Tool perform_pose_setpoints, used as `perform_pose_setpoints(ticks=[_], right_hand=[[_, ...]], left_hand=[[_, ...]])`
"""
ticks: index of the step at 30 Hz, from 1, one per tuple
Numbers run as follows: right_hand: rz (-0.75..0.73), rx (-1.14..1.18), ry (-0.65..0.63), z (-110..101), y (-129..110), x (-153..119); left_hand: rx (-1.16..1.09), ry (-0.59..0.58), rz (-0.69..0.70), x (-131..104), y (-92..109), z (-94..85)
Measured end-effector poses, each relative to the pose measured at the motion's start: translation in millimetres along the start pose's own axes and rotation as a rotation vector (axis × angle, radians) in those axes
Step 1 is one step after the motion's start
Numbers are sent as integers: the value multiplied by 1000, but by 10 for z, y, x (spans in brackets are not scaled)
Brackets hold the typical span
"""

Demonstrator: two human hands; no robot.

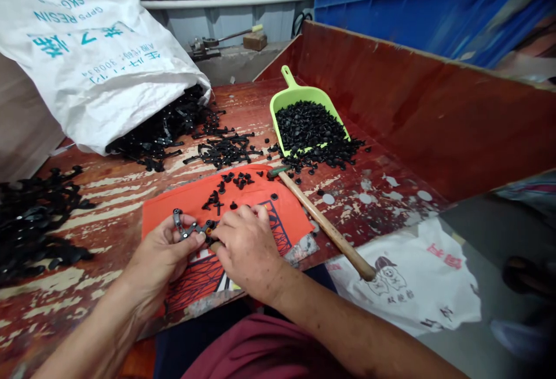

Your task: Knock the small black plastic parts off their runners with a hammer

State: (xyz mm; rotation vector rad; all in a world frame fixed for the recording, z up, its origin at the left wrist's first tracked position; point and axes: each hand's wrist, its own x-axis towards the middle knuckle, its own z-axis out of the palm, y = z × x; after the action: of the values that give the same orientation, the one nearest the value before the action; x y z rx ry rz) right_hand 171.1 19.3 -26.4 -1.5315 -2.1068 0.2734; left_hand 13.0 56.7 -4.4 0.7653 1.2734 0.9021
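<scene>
Over the orange cloth [163, 214], my left hand [158, 260] is closed, pinching a black jointed plastic part [186, 233] between thumb and fingers. One end of the part curves up past the fingertips. My right hand [252, 251] meets the part's other end, its fingers bent and closed on it. Those fingers partly hide that end, and I cannot make out whether a smaller piece is there too. Just beyond the hands, several small black plugs [238, 181] lie loose on the cloth. A hammer [324, 222] with a wooden handle rests across the cloth's right side.
A light green dustpan [286, 77] holds a heap of black plugs [310, 127], some spilled in front. Black jointed parts [160, 127] spill from a white sack [117, 37]; another pile [35, 225] lies left. A wooden board [412, 112] walls the right side, before a blue crate [412, 8].
</scene>
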Motion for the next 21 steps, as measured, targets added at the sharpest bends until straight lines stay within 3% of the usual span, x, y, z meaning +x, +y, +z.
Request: perform_pose_setpoints(ticks=[6, 14, 21], right_hand=[[5, 13, -7, 1, 8, -19], [9, 23, -9, -17, 29, -10], [17, 25, -12, 28, -4, -13]], left_hand=[[112, -106, -66, 14, 69, -28], [167, -153, -130, 76, 84, -102], [111, -72, 2, 37, -6, -35]])
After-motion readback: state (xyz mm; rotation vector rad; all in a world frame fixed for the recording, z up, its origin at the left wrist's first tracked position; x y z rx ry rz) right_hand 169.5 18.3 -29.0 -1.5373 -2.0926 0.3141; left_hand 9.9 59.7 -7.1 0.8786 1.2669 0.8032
